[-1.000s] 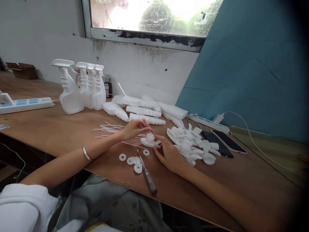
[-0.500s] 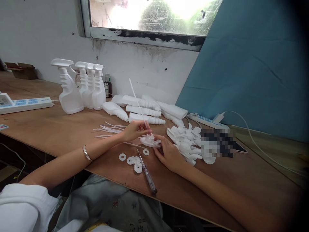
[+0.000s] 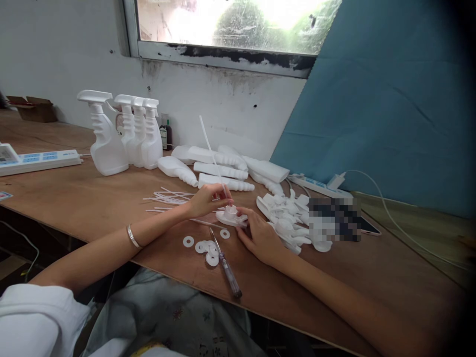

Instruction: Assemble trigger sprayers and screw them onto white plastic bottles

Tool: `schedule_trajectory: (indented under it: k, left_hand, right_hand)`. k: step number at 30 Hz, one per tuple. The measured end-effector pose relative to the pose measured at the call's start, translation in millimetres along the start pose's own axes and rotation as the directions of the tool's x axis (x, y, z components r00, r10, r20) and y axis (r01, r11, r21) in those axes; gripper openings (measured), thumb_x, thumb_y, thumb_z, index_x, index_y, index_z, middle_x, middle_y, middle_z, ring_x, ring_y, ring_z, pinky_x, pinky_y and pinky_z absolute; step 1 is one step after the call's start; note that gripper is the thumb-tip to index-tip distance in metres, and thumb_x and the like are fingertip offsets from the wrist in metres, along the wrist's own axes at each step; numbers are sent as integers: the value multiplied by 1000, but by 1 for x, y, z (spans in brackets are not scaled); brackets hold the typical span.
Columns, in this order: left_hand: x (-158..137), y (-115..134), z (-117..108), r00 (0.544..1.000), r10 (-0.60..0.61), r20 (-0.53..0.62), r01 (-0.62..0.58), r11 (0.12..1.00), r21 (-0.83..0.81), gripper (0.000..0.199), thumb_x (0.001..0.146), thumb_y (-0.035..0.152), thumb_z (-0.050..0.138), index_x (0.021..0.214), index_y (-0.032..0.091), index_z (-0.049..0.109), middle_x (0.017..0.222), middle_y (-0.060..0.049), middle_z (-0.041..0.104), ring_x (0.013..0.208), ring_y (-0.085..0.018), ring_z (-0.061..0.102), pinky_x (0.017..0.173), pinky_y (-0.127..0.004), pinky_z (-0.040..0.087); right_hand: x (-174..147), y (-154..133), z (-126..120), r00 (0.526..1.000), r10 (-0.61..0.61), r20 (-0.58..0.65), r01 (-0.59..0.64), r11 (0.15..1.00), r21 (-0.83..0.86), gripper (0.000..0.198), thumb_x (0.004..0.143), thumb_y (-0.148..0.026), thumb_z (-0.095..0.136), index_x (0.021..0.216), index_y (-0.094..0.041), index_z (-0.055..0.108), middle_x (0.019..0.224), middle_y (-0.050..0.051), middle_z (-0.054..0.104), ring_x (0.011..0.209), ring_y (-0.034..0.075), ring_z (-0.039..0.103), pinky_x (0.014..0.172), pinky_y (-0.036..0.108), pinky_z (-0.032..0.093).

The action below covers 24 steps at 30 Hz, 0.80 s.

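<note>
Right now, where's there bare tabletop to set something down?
Left: between spray bottles, loose tubes and front table edge. Right: between phone and right forearm. Crowded: around left hand and right hand: washers, screwdriver, trigger heads.

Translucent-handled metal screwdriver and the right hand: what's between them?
In the head view, one flat white ring lies on the brown table between the screwdriver, near its tip, and the right hand.
</note>
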<state>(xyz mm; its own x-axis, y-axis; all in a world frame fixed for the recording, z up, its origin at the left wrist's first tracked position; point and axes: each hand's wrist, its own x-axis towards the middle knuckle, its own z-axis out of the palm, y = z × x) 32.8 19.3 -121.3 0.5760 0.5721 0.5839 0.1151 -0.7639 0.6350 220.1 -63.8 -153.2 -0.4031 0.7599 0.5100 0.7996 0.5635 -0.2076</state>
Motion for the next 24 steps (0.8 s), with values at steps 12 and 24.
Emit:
schedule_trajectory:
  k: [12,24]
  left_hand:
    - [3,3,5,1000,-2,19,3,1000,-16,18,77,30,60,72,13,55,67,1,56,60,-9,46,58,-22,37]
    - [7,3,6,1000,-18,7,18,1000,-13,23,75,31,62,62,14,53,69,-1,61,62,-10,46,59,-23,36]
  right_hand:
    - [0,1,1,1000,-2,6,2,1000,2,37,79,-13,45,115,-19,36,105,9,56,93,23,57,78,39,49]
    - [1,-2,0,1000,10,9,-10,1000,-17,37,78,-13,45,114,-19,36,102,8,56,90,23,58,75,38,50]
